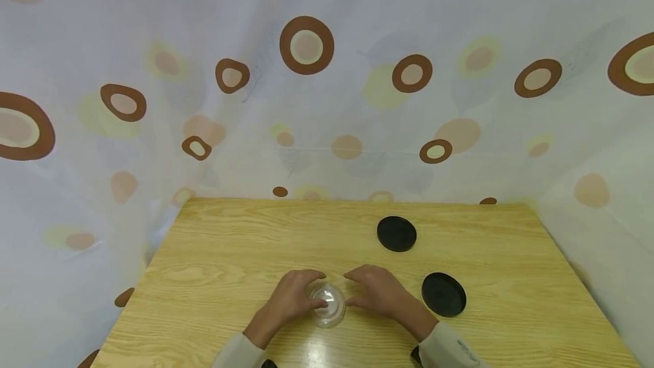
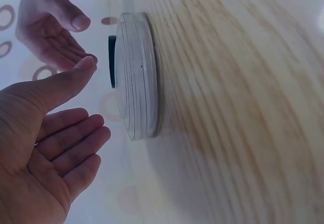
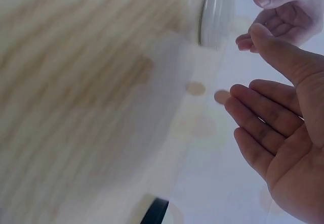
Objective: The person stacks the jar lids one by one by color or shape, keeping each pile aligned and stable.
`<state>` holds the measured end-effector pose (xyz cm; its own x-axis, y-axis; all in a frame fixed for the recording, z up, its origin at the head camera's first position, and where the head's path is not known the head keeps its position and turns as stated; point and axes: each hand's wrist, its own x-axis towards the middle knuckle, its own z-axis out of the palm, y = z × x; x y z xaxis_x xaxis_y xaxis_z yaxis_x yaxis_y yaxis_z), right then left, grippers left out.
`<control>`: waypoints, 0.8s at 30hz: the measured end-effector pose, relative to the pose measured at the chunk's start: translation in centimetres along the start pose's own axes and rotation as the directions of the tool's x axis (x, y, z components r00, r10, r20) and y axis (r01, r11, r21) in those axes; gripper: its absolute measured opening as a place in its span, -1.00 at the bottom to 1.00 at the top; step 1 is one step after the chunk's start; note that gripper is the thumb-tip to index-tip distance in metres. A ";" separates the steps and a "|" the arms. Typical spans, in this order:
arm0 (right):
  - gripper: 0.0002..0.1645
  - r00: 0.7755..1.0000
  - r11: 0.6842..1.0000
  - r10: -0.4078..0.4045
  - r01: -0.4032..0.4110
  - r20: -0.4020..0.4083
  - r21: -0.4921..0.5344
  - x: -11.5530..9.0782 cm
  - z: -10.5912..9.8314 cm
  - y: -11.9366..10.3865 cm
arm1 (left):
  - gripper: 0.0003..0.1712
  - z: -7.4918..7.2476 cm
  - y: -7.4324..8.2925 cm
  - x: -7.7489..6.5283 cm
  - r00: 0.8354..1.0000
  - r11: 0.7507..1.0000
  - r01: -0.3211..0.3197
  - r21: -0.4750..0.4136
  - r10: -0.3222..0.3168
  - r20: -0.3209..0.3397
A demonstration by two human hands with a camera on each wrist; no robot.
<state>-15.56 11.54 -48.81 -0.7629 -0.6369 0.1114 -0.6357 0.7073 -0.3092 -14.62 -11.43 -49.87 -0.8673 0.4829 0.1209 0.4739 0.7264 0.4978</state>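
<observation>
A clear round dish (image 1: 331, 315) with ridged sides lies flat on the wooden table, between the two hands. My left hand (image 1: 291, 295) is at its left, thumb and fingers apart; in the head view the thumb overlaps the rim. From the left wrist view, a gap shows between that hand (image 2: 55, 138) and the dish (image 2: 135, 77). On the other side, my right hand (image 1: 380, 293) faces it with the fingers spread from the thumb, holding nothing. The right wrist view shows this hand (image 3: 283, 118) apart from the dish (image 3: 217, 16), which is partly cut off.
Two black round shallow lids lie to the right: the farther lid (image 1: 396, 234) toward the back, the nearer lid (image 1: 443, 294) beside the right forearm. A patterned curtain (image 1: 327, 101) hangs behind and at both sides of the wooden table (image 1: 230, 254).
</observation>
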 end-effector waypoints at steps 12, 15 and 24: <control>-0.36 0.994 0.984 0.085 -0.095 0.068 0.154 -0.9 -1.1 0.9 | -0.37 0.0 0.8 1.4 0.999 0.998 0.024 -0.065 -0.022 0.030; -0.39 0.995 0.983 0.088 -0.095 0.053 0.155 -1.1 -1.5 1.2 | -0.37 -0.1 1.0 1.8 1.000 0.995 0.020 -0.094 -0.018 0.025; -0.42 0.986 0.972 0.166 -0.162 -0.010 0.172 -1.9 -2.4 2.9 | -0.34 0.1 1.8 3.2 1.000 0.996 0.024 -0.082 -0.023 0.015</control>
<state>-16.21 15.58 -47.63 -0.8588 -0.5079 0.0679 -0.4742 0.7376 -0.4806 -16.54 -8.45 -48.68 -0.8754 0.4737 0.0966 0.4390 0.6953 0.5690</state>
